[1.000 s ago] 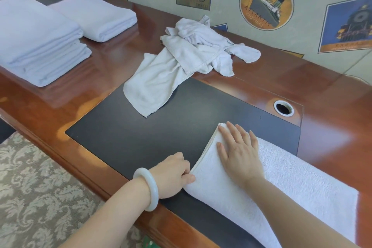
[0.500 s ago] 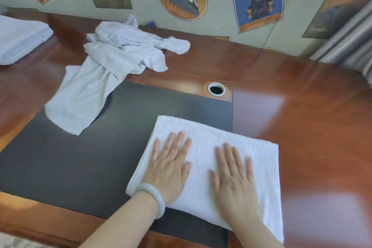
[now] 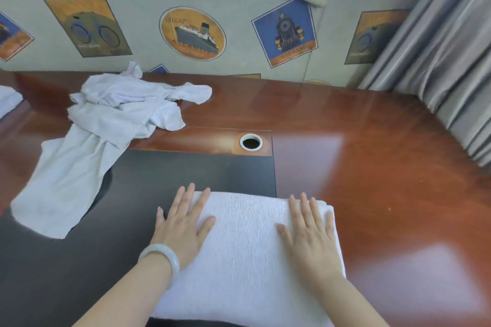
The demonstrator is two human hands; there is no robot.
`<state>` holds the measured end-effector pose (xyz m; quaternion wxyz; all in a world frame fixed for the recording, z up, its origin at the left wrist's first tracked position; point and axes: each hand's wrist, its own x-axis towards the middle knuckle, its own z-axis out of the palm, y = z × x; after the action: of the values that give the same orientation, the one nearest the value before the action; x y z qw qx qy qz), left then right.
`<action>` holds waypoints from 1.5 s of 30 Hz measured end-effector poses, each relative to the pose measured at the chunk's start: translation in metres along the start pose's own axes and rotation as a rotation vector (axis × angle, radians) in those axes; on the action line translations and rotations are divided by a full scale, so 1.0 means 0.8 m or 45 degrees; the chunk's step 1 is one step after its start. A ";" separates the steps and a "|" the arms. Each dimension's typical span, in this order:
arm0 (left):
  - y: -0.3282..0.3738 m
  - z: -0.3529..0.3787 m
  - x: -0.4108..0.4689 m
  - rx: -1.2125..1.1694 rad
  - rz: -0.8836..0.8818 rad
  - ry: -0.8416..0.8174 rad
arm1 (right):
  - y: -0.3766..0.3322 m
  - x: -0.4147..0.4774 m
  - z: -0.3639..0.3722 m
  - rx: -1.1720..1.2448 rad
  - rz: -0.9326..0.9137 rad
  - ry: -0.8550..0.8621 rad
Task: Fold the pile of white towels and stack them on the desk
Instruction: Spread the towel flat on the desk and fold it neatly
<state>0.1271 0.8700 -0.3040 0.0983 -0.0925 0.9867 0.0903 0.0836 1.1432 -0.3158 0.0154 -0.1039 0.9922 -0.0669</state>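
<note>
A folded white towel (image 3: 247, 249) lies flat at the near edge of the desk, half on the black desk mat (image 3: 79, 268). My left hand (image 3: 183, 223) presses flat on its left side with fingers spread, a pale bangle on the wrist. My right hand (image 3: 310, 231) presses flat on its right side. A crumpled pile of white towels (image 3: 106, 125) lies at the back left, one end trailing onto the mat. A corner of a folded towel (image 3: 8, 99) shows at the far left edge.
The glossy red-brown wooden desk (image 3: 372, 167) stretches to the right. A round cable hole (image 3: 250, 142) sits behind the mat. Grey curtains (image 3: 446, 74) hang at the right, and a patterned wall runs along the back.
The view swung right, so the folded stacks left the frame. My left hand went from gripping the towel's edge to lying flat; both hands then slid apart toward the towel's sides.
</note>
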 end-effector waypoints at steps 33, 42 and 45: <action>-0.032 -0.048 0.017 -0.708 -0.663 -0.151 | 0.065 0.018 -0.062 0.943 0.653 -0.214; -0.031 -0.056 -0.053 -1.221 -0.778 -0.468 | 0.076 -0.032 -0.083 1.474 0.897 -0.670; -0.028 -0.060 -0.070 -1.214 -0.751 -0.500 | 0.073 -0.033 -0.096 1.604 0.878 -0.702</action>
<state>0.1770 0.8485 -0.2496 0.2476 -0.3782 0.7332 0.5080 0.0945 1.2150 -0.2472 0.3383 0.2269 0.7034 -0.5824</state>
